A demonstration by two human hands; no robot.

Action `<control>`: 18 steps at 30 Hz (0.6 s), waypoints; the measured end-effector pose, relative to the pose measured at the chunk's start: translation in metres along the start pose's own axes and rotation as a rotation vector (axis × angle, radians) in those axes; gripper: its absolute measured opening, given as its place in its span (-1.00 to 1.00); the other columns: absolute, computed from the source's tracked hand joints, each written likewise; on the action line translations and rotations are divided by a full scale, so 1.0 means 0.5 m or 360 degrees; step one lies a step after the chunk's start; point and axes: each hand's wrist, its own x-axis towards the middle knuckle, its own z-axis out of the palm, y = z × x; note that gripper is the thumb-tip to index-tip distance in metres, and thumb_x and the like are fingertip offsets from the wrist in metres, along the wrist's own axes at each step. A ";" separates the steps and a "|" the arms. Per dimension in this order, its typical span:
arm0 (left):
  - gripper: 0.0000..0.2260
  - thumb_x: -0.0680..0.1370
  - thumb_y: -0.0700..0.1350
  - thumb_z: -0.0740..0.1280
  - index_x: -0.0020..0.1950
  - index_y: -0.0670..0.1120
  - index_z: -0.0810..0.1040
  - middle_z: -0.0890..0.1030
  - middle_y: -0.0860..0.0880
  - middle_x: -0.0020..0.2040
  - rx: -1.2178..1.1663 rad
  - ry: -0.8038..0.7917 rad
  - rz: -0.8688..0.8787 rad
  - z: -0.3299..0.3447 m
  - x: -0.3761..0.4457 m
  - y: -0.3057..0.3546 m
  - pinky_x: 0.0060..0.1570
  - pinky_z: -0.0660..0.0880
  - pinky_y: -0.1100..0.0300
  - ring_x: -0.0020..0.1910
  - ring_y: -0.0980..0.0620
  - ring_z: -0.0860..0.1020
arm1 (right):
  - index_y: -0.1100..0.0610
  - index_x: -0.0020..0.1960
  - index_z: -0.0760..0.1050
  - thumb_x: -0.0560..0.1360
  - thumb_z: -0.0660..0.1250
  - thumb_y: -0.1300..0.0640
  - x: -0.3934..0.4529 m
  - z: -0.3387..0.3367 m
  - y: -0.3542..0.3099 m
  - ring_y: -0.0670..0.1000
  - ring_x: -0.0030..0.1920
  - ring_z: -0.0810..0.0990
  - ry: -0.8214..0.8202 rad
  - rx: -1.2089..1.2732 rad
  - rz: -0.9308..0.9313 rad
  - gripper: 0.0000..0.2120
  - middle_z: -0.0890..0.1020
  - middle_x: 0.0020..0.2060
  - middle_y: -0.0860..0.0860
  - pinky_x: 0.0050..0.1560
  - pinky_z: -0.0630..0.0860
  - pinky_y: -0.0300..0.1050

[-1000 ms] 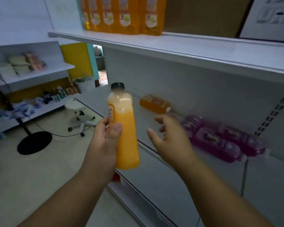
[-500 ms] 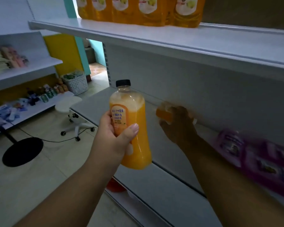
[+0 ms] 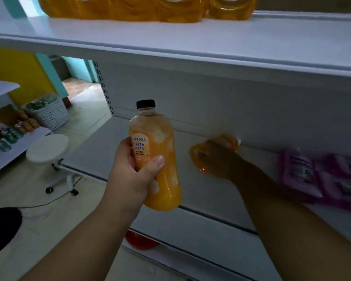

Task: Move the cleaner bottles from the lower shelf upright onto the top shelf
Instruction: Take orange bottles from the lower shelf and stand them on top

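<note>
Bottle [image 3: 156, 159] of orange cleaner stands nearly upright in the head view, its black cap up and its long axis close to vertical, the base leaning slightly right. The left hand [image 3: 134, 173] grips it round the middle, thumb across the label, holding it in the air in front of the lower shelf [image 3: 114, 151]. A second orange bottle [image 3: 221, 147] lies on its side at the back of that shelf, long axis running left to right; which end carries its cap cannot be told. The right hand [image 3: 215, 159] is curled over it in shadow. Purple bottles [image 3: 320, 175] lie flat to the right. On the top shelf [image 3: 190, 43] a row of orange bottles [image 3: 142, 9] stands. Left of the unit are a white stool [image 3: 49, 149], a white basket [image 3: 49, 112] and a tiled floor [image 3: 28, 230].
</note>
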 end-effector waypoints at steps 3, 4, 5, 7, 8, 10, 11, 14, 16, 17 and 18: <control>-0.27 0.09 0.41 0.54 0.20 0.25 0.48 0.67 0.10 0.02 -0.0021 -0.0150 0.0006 -0.025 0.023 -0.009 -0.04 0.60 -0.08 0.01 0.00 0.67 | 0.15 0.23 0.51 0.60 0.22 0.01 -0.067 0.017 -0.017 0.23 0.17 0.55 0.0019 0.0228 0.0293 -0.70 0.58 0.19 0.20 0.12 0.44 -0.01; -0.30 0.09 0.41 0.54 0.18 0.28 0.48 0.67 0.11 0.02 -0.0036 -0.0202 0.0007 -0.033 0.027 -0.011 -0.05 0.60 -0.08 0.01 0.00 0.67 | 0.12 0.22 0.50 0.60 0.21 -0.02 -0.079 0.025 -0.022 0.23 0.17 0.55 0.0078 0.0177 0.0385 -0.70 0.57 0.20 0.19 0.13 0.46 0.00; -0.32 0.10 0.42 0.54 0.16 0.30 0.49 0.67 0.11 0.03 -0.0047 -0.0255 0.0008 -0.042 0.029 -0.013 -0.05 0.60 -0.06 0.01 0.00 0.67 | 0.09 0.19 0.48 0.58 0.21 -0.05 -0.086 0.033 -0.029 0.22 0.16 0.55 0.0180 0.0094 0.0479 -0.72 0.56 0.20 0.18 0.11 0.48 0.00; -0.29 0.10 0.42 0.54 0.19 0.28 0.48 0.67 0.10 0.04 -0.0050 -0.0357 -0.0003 -0.063 0.029 -0.017 -0.09 0.61 0.00 0.02 0.00 0.67 | 0.08 0.21 0.38 0.52 0.26 -0.05 -0.087 0.044 -0.044 0.24 0.13 0.51 0.0415 -0.0016 0.0664 -0.67 0.46 0.17 0.18 0.07 0.48 0.04; -0.25 0.10 0.41 0.54 0.22 0.24 0.47 0.66 0.09 0.04 -0.0047 -0.0404 -0.0014 -0.075 0.028 -0.018 -0.12 0.61 0.05 0.02 0.00 0.67 | 0.10 0.28 0.31 0.48 0.28 -0.05 -0.083 0.048 -0.049 0.27 0.15 0.48 0.0439 -0.0052 0.0751 -0.56 0.41 0.19 0.20 0.10 0.47 0.09; -0.23 0.13 0.35 0.56 0.27 0.17 0.44 0.67 0.08 0.04 -0.0036 -0.0488 -0.0033 -0.099 0.024 -0.020 -0.16 0.61 0.12 0.01 0.00 0.67 | 0.12 0.44 0.15 0.43 0.33 -0.13 -0.063 0.051 -0.050 0.28 0.25 0.43 0.0236 -0.0016 0.0904 -0.29 0.38 0.29 0.23 0.23 0.43 0.13; -0.25 0.15 0.30 0.55 0.28 0.16 0.43 0.67 0.07 0.04 -0.0034 -0.0523 -0.0042 -0.110 0.022 -0.020 -0.17 0.61 0.15 0.02 0.00 0.67 | 0.12 0.51 0.07 0.41 0.36 -0.16 -0.046 0.049 -0.048 0.28 0.30 0.41 0.0098 0.0030 0.0942 -0.17 0.37 0.35 0.22 0.30 0.40 0.15; -0.30 0.19 0.22 0.51 0.28 0.14 0.42 0.67 0.09 0.04 -0.0040 -0.0589 -0.0038 -0.135 0.017 -0.019 -0.18 0.60 0.23 0.01 0.03 0.67 | 0.14 0.59 -0.13 0.37 0.48 -0.15 -0.007 0.035 -0.053 0.29 0.42 0.31 -0.0038 0.0166 0.1029 0.06 0.24 0.48 0.26 0.38 0.33 0.19; -0.31 0.19 0.21 0.50 0.28 0.14 0.41 0.67 0.10 0.02 -0.0060 -0.0595 -0.0031 -0.146 0.014 -0.015 -0.19 0.59 0.25 0.00 0.05 0.67 | 0.04 0.58 -0.29 0.33 0.54 -0.18 -0.004 0.036 -0.065 0.33 0.44 0.25 0.0011 0.0310 0.1109 0.21 0.10 0.52 0.27 0.32 0.34 0.20; -0.32 0.20 0.20 0.49 0.28 0.13 0.41 0.67 0.10 0.01 -0.0071 -0.0600 -0.0021 -0.150 0.012 -0.013 -0.19 0.59 0.25 -0.01 0.05 0.67 | -0.01 0.58 -0.33 0.31 0.55 -0.18 -0.010 0.042 -0.073 0.33 0.44 0.25 0.0011 0.0333 0.1092 0.23 0.06 0.53 0.26 0.30 0.36 0.20; -0.31 0.20 0.20 0.49 0.28 0.12 0.41 0.67 0.10 0.01 -0.0077 -0.0605 -0.0011 -0.154 0.010 -0.010 -0.19 0.59 0.25 -0.01 0.05 0.67 | -0.05 0.57 -0.34 0.30 0.56 -0.16 -0.019 0.050 -0.083 0.33 0.43 0.27 0.0022 0.0361 0.1066 0.25 0.04 0.54 0.24 0.28 0.37 0.20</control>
